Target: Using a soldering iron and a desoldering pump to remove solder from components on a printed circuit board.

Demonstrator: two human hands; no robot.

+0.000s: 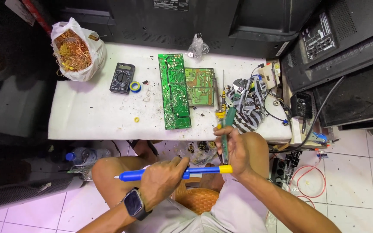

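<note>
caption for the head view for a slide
Left hand grips a blue desoldering pump; right hand holds a green-handled tool near green circuit boards.

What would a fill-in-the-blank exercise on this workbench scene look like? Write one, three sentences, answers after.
1. The left hand grips a blue tool with a ____ tip.
2. The right hand holds a screwdriver whose handle is ____.
3. The long circuit board on the white table is coloured ____.

Missing words: yellow; green; green
</note>
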